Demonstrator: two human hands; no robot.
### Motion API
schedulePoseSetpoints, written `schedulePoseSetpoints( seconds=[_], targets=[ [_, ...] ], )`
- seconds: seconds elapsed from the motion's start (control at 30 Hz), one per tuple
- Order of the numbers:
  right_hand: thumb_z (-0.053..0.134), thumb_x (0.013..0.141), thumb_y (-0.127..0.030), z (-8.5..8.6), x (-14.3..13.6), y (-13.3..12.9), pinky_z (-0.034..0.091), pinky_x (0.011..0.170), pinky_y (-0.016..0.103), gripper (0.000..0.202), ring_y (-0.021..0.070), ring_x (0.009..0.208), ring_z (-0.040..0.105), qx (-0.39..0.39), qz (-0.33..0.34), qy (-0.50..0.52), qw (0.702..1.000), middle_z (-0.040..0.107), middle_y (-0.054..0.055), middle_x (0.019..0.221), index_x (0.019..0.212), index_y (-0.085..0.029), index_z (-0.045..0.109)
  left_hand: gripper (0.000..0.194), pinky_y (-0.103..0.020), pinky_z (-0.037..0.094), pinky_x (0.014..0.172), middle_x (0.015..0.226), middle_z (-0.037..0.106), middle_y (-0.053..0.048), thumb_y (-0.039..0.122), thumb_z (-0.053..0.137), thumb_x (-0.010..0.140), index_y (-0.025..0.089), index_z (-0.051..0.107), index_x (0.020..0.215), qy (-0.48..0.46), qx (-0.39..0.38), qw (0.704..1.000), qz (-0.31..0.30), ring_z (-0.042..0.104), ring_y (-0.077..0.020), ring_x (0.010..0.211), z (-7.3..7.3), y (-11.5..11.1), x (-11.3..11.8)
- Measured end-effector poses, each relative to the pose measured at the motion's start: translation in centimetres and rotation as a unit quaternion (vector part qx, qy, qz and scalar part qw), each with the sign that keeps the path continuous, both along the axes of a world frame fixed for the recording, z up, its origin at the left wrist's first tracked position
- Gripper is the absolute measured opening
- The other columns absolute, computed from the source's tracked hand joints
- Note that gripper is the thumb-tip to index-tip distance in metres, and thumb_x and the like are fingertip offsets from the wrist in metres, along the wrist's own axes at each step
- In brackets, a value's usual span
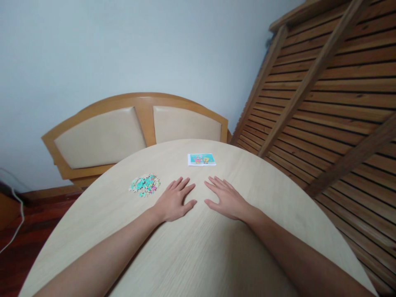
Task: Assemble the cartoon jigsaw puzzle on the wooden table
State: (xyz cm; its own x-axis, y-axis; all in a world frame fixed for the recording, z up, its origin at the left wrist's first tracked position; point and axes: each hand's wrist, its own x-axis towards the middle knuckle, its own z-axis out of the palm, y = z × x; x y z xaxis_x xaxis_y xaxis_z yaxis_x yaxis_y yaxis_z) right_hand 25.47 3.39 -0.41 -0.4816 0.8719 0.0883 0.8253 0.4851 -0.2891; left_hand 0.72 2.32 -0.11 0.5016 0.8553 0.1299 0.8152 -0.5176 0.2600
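Forearms [102, 255], puzzle pieces [144, 183]; turquoise, cream, pink

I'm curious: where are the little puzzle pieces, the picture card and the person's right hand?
Puzzle pieces [145, 184]: head view, middle of the loose pile.
Picture card [202, 159]: head view, middle of its printed face.
Right hand [228, 201]: head view, back of the hand.

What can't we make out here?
Puzzle pieces, head view: lower ones buried under others, too small to count.
Picture card, head view: fine detail too small.
Left hand and right hand, head view: palms hidden, facing down.
Table, head view: near side cut off by bottom edge.
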Motion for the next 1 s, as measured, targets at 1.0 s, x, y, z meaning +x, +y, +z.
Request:
schedulePoseSetpoints(
  seconds=[1.0],
  targets=[
    [0.053,0.091,-0.055,-0.03,0.13,-0.11,0.021,0.123,0.052,0.07,0.0304,0.151,0.026,0.01,-0.004,-0.002,1.0,0.032,0.01,0.162,0.152,-0.02,0.044,0.059,-0.052,0.026,0.121,0.158,0.039,-0.011,0.05,0.05,0.096,0.02,0.051,0.146,-0.018,0.017,1.0,0.002,0.03,-0.0352,0.149,-0.29,0.17,-0.01]
  ],
)
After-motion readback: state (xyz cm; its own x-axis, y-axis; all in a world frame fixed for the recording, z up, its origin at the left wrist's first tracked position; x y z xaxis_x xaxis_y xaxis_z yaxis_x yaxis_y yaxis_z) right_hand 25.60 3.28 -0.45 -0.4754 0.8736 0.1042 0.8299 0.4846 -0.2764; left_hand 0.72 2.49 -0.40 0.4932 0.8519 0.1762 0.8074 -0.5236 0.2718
